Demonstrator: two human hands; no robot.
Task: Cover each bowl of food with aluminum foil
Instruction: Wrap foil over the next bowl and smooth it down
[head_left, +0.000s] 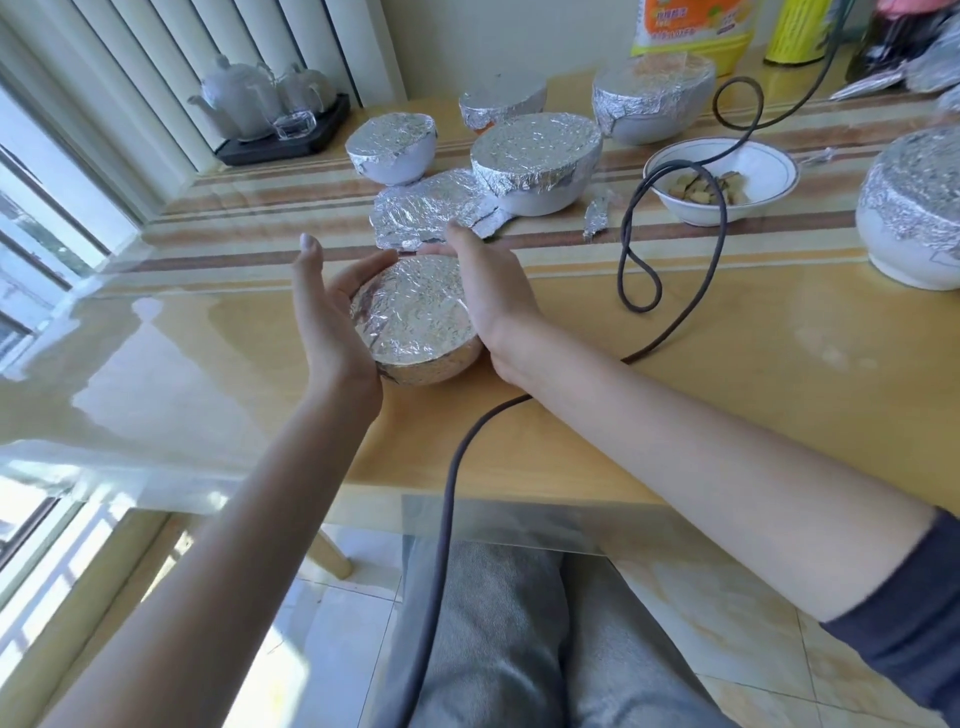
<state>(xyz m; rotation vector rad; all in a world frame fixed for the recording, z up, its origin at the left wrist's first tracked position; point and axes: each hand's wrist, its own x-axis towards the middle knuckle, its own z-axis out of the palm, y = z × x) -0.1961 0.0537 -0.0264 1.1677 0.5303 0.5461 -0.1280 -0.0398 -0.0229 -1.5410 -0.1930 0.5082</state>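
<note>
The foil-covered bowl (415, 322) sits near the front edge of the tabletop (727, 364), cupped between both hands. The left hand (327, 317) lies against its left side with fingers (363, 270) straight and relaxed, thumb raised clear; the right hand (483, 291) presses flat along the right side, fingers extended toward the far rim. Neither hand curls round the bowl.

To finish this step well, I would run the palms down and around the rim so the foil skirt hugs the wall evenly, pressing lightly (foil tears at creases) and turning the bowl a little at a time. The front edge looks snug already.

One open bowl (722, 179) with food remains beyond, a dark cable (675, 218) looped across it; a spare foil sheet (421, 213) lies just behind the hands, likely meant for it.
</note>
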